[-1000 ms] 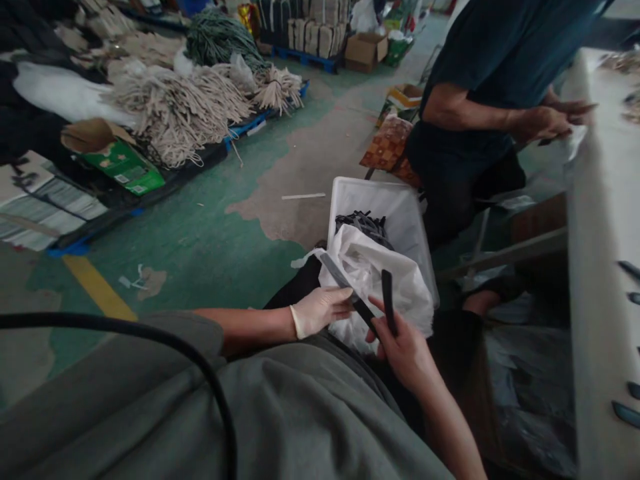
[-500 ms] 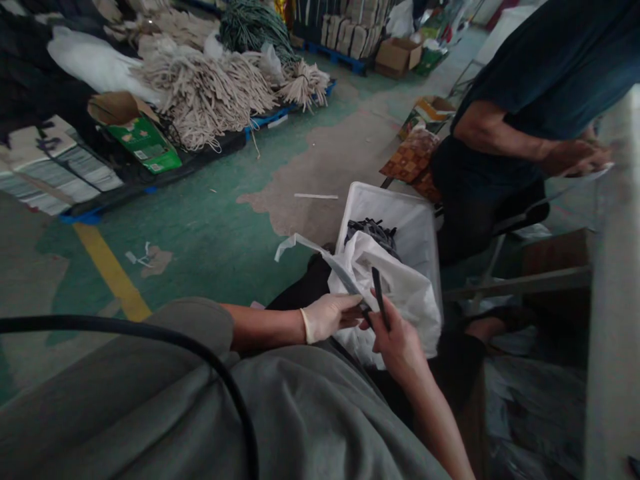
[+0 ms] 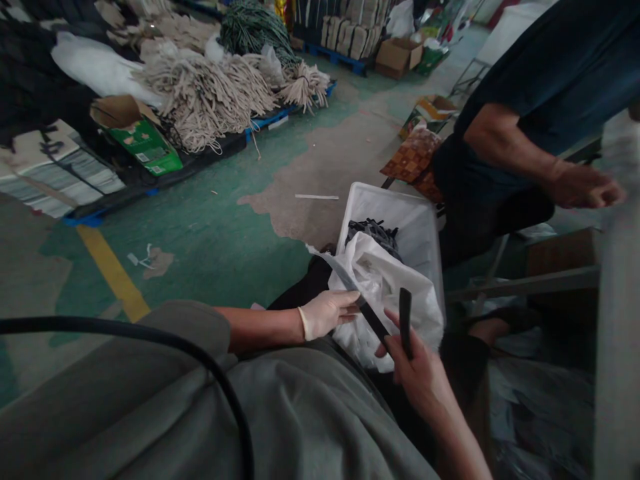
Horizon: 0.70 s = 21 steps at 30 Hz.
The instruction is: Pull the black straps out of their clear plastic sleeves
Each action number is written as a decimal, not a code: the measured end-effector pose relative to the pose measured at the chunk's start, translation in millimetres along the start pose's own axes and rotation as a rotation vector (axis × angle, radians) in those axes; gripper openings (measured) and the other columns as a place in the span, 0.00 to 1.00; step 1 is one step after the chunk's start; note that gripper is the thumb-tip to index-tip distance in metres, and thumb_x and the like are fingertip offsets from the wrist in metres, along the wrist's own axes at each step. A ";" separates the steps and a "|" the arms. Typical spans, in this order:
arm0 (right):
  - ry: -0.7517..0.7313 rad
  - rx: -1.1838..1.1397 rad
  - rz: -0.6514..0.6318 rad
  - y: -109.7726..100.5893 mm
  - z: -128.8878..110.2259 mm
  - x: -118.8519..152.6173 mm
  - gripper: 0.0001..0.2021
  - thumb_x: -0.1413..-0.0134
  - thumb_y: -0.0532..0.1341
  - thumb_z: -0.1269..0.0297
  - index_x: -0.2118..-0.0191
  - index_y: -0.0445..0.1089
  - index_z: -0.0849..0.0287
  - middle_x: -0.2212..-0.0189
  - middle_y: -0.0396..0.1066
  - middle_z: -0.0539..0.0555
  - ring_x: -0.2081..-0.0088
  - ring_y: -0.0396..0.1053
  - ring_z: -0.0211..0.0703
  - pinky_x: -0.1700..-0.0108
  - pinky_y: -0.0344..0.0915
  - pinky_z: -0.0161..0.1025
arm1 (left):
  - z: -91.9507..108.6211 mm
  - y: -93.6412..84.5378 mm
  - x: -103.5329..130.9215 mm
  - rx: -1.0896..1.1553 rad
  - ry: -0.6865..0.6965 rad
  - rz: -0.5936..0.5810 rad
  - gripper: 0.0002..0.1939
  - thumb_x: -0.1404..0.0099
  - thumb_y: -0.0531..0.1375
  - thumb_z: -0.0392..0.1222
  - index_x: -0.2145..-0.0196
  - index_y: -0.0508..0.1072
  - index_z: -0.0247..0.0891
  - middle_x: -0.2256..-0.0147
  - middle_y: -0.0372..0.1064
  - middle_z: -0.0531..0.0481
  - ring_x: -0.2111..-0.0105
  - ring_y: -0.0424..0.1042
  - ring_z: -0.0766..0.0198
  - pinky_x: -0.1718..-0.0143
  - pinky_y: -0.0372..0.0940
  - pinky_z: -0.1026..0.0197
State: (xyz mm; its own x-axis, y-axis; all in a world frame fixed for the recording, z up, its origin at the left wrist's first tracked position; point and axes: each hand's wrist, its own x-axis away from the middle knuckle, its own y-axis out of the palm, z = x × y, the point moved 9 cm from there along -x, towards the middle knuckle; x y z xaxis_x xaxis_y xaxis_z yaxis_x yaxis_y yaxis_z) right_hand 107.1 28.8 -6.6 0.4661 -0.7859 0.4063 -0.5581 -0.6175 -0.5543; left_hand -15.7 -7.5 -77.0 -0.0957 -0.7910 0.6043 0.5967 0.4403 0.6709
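A black strip runs between my two hands above a white plastic bag. My left hand, in a pale glove, pinches it where it meets a thin grey-white strip that points up and left. Bare, my right hand grips the lower end of the black strip, and a black end sticks up from its fingers. The bag hangs over the near part of a white bin, which has dark strips inside.
At the right sits a person in dark clothes, with a hand near a pale table edge. Bundled cords and a green box lie on pallets at upper left. A black cable crosses the lower left.
My right hand has moved right and slightly down, drawing the black strip away from my left hand. The pale strip's free end has shifted right. The other person's hands have moved apart.
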 end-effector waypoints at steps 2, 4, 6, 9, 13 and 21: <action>-0.008 0.031 0.034 -0.7 -0.3 -1.0 0.28 0.38 0.52 0.52 0.36 0.60 0.57 0.77 0.73 0.49 0.84 0.64 0.40 0.76 0.65 0.39 | -11.3 7.1 1.4 -0.024 -0.069 -0.066 0.22 0.55 0.74 0.52 0.67 0.77 0.35 0.65 0.75 0.47 0.64 0.72 0.62 0.54 0.61 0.57; -0.012 0.012 0.048 0.1 -2.5 -1.3 0.28 0.38 0.52 0.52 0.36 0.60 0.59 0.78 0.72 0.49 0.83 0.65 0.41 0.75 0.65 0.40 | -16.6 9.9 1.2 -0.043 -0.099 -0.089 0.23 0.56 0.75 0.52 0.68 0.77 0.34 0.66 0.75 0.47 0.66 0.71 0.63 0.55 0.61 0.57; 0.003 -0.054 0.053 -1.0 -2.8 2.4 0.29 0.39 0.52 0.51 0.35 0.58 0.58 0.75 0.74 0.49 0.83 0.64 0.40 0.76 0.64 0.39 | -8.5 5.7 -1.0 -0.040 -0.041 -0.045 0.23 0.56 0.74 0.53 0.67 0.78 0.35 0.65 0.76 0.47 0.64 0.71 0.62 0.56 0.61 0.58; 0.035 -0.115 0.079 -7.9 0.3 11.2 0.31 0.40 0.54 0.49 0.35 0.59 0.58 0.72 0.75 0.50 0.85 0.61 0.37 0.79 0.62 0.37 | 6.0 0.4 -1.4 -0.028 0.056 0.006 0.23 0.55 0.74 0.53 0.66 0.78 0.36 0.61 0.76 0.45 0.60 0.71 0.61 0.55 0.60 0.60; 0.011 -0.078 0.084 -9.4 -4.6 9.6 0.28 0.40 0.54 0.50 0.37 0.62 0.59 0.76 0.73 0.49 0.85 0.60 0.38 0.80 0.62 0.37 | -16.7 13.2 1.3 -0.078 -0.083 -0.095 0.22 0.55 0.74 0.52 0.67 0.78 0.34 0.66 0.75 0.46 0.65 0.72 0.61 0.57 0.60 0.57; 0.066 -0.132 0.089 -22.8 11.4 30.0 0.31 0.41 0.56 0.47 0.37 0.61 0.58 0.76 0.72 0.49 0.85 0.61 0.37 0.80 0.63 0.37 | 4.5 -1.9 -10.7 -0.054 0.015 0.013 0.23 0.55 0.74 0.53 0.66 0.78 0.36 0.60 0.77 0.44 0.60 0.73 0.59 0.57 0.61 0.59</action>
State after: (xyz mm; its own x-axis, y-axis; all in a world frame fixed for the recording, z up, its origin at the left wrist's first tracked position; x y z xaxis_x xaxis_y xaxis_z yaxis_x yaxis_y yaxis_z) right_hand 141.6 19.6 9.9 0.3670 -0.8355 0.4090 -0.6829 -0.5405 -0.4915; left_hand -19.4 2.0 -82.8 -0.0757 -0.7919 0.6060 0.6396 0.4277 0.6387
